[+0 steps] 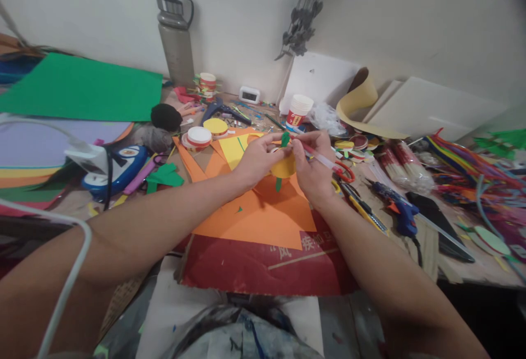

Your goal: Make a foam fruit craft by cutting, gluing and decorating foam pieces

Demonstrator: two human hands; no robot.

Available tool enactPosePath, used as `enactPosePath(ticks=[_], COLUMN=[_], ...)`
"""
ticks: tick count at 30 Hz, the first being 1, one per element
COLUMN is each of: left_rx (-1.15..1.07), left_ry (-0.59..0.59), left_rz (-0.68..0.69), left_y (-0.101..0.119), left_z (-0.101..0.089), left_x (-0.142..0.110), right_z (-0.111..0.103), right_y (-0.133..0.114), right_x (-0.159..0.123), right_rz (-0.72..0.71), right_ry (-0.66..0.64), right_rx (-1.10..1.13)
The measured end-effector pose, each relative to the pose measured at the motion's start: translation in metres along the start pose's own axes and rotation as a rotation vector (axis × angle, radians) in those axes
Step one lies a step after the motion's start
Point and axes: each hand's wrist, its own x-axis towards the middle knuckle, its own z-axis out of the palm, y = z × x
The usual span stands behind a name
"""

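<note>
My left hand (pixel 258 160) is closed on a small yellow paper piece (pixel 283 168) with green strips at its top and bottom. The green top strip (pixel 285 139) stands up by my fingertips. My right hand (pixel 315 170) has thumb and fingers pinched together at the right side of the same piece. A slim pinkish, see-through pen-like stick (pixel 318 157) lies in that hand, its end pointing right; its exact kind is unclear. Below both hands are orange paper sheets (pixel 263 219) and a yellow sheet (pixel 230 153), on a red cardboard (pixel 255 271).
A glue gun (pixel 405 214), a yellow cutter (pixel 367 211) and red-handled scissors (pixel 346 171) lie to the right. Paper cups (pixel 299 111), a bottle (pixel 176 46) and a small clock (pixel 249 95) stand behind. A white cable (pixel 78 260) crosses the left side.
</note>
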Motion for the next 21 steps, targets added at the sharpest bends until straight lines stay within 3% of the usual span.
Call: enactPosePath(ticks=[21], left_rx=[-0.122], left_ry=[0.02], left_rz=[-0.048], left_y=[0.0026], left_z=[0.0018], left_x=[-0.0014], right_z=[-0.0018], right_y=[-0.0031], right_x=[-0.0008], right_rz=[0.069], right_ry=[-0.021], right_rx=[0.017])
